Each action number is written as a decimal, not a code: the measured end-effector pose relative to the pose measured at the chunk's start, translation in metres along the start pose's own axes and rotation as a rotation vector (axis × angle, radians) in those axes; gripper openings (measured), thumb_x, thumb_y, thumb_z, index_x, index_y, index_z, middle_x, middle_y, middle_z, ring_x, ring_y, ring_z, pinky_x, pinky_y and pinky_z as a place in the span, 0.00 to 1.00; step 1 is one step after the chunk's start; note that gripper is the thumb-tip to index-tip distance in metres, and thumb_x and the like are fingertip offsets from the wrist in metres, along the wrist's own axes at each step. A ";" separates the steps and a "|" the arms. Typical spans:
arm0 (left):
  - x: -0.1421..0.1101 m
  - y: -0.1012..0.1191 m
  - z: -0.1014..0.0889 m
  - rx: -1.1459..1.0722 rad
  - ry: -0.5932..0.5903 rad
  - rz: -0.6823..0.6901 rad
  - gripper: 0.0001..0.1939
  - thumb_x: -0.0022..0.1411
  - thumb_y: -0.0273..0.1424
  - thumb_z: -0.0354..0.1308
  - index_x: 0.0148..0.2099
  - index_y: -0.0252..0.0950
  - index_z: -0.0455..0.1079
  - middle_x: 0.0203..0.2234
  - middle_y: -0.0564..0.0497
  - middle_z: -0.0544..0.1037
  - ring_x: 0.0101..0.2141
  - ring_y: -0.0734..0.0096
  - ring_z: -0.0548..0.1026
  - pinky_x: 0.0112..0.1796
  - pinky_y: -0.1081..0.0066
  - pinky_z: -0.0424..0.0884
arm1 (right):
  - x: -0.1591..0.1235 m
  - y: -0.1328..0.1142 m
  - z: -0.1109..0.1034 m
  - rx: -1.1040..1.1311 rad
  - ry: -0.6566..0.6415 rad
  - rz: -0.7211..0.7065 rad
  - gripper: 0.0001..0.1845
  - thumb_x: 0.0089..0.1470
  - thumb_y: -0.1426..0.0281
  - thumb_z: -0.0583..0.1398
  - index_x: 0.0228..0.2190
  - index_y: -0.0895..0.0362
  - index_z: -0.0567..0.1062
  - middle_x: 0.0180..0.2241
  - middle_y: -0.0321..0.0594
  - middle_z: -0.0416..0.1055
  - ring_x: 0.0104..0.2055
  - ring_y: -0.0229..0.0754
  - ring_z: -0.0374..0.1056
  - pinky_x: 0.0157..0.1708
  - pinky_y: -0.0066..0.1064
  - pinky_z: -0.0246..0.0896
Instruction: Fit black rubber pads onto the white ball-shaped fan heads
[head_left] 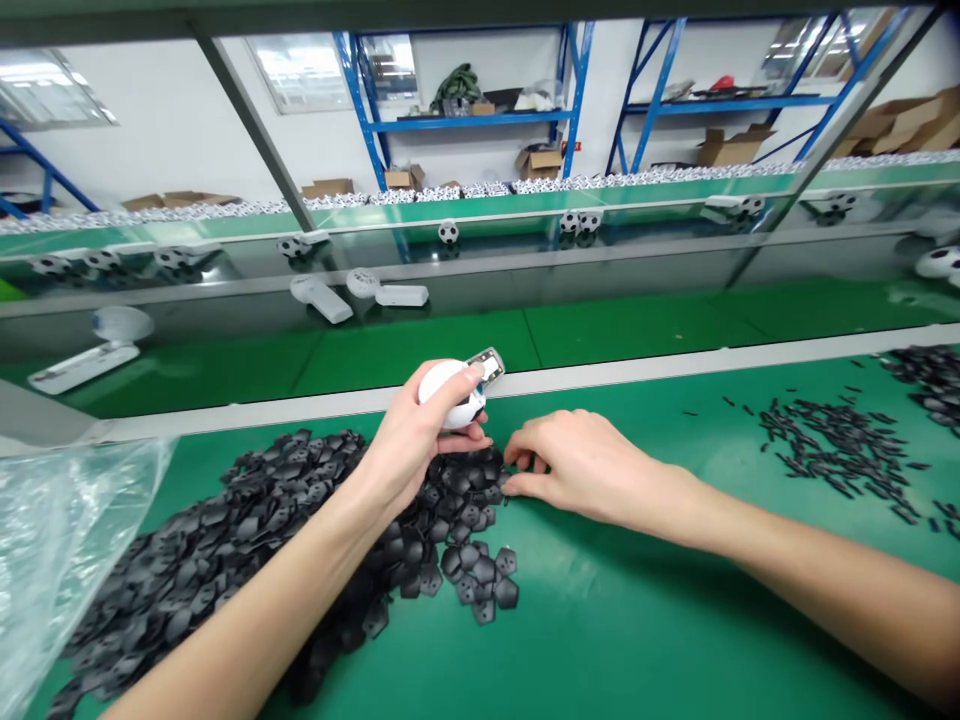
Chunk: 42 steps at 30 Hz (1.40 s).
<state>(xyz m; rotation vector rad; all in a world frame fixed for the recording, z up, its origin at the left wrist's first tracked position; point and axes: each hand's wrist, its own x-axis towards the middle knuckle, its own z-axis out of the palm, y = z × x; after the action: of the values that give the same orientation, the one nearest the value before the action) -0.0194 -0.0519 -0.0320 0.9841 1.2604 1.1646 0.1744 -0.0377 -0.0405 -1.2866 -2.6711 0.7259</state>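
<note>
Shell [435,380], white and rounded with a dark patch at its lower right, is located at the centre of the head view, inside the grip of the left hand [405,435]. The thumb lies across its face, and other fingers support it from below. A clear-cased strip [489,367] projects from the shell's upper right.

The right hand [574,455] is right of and below the shell, apart from it. Its fingers are curled, with the fingertips at the right edge of the black piece heap [270,510]; whether they grip a piece cannot be told.

The heap covers the lower left of the green table [637,630]; a small black cluster [484,578] lies at lower centre. Slim black pieces [832,440] are scattered at right.

Containers: a clear plastic bag [75,540], lower left, contents not discernible. An open cardboard box [540,162], upper centre, and another [731,148], upper right, contents not discernible.
</note>
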 end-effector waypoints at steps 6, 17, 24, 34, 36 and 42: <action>0.002 -0.002 -0.001 -0.010 0.015 -0.036 0.25 0.58 0.46 0.74 0.48 0.37 0.70 0.30 0.50 0.80 0.26 0.73 0.77 0.31 0.71 0.84 | 0.004 -0.001 0.014 0.071 0.039 -0.011 0.06 0.62 0.71 0.72 0.32 0.55 0.81 0.31 0.35 0.82 0.33 0.45 0.77 0.29 0.32 0.55; -0.001 0.005 0.000 -0.464 0.040 -0.237 0.19 0.76 0.44 0.57 0.39 0.32 0.74 0.27 0.44 0.81 0.23 0.70 0.78 0.29 0.71 0.83 | -0.021 0.005 -0.003 -0.271 0.743 -0.999 0.15 0.74 0.76 0.55 0.42 0.53 0.81 0.44 0.38 0.84 0.44 0.42 0.81 0.40 0.38 0.69; -0.004 0.009 0.002 -0.515 0.043 -0.237 0.15 0.74 0.39 0.57 0.41 0.31 0.75 0.30 0.41 0.82 0.24 0.68 0.79 0.28 0.71 0.82 | -0.029 0.009 -0.006 -0.359 0.729 -1.055 0.16 0.73 0.76 0.56 0.43 0.52 0.83 0.51 0.38 0.82 0.51 0.42 0.80 0.43 0.33 0.79; -0.013 0.008 0.002 -0.422 -0.030 -0.056 0.13 0.69 0.36 0.62 0.53 0.39 0.71 0.37 0.47 0.81 0.32 0.65 0.81 0.30 0.68 0.83 | -0.014 -0.005 -0.010 0.244 0.725 -0.752 0.18 0.72 0.78 0.62 0.59 0.52 0.74 0.41 0.40 0.82 0.40 0.40 0.81 0.44 0.29 0.79; -0.013 0.009 0.002 -0.406 -0.023 -0.065 0.13 0.70 0.37 0.61 0.54 0.39 0.71 0.37 0.46 0.81 0.33 0.65 0.81 0.30 0.70 0.83 | -0.013 -0.003 -0.012 0.222 0.712 -0.790 0.17 0.72 0.79 0.60 0.56 0.53 0.78 0.41 0.41 0.80 0.40 0.39 0.79 0.42 0.27 0.78; -0.011 0.006 0.003 -0.369 0.005 -0.118 0.13 0.71 0.38 0.60 0.54 0.38 0.71 0.38 0.44 0.82 0.33 0.64 0.81 0.31 0.69 0.83 | -0.015 -0.001 -0.015 0.181 0.705 -0.841 0.14 0.72 0.79 0.59 0.44 0.55 0.84 0.41 0.41 0.80 0.38 0.37 0.79 0.37 0.25 0.76</action>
<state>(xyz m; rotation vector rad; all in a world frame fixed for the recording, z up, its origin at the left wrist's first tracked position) -0.0160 -0.0613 -0.0239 0.6261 1.0437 1.2511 0.1873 -0.0438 -0.0245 -0.2071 -2.1537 0.2906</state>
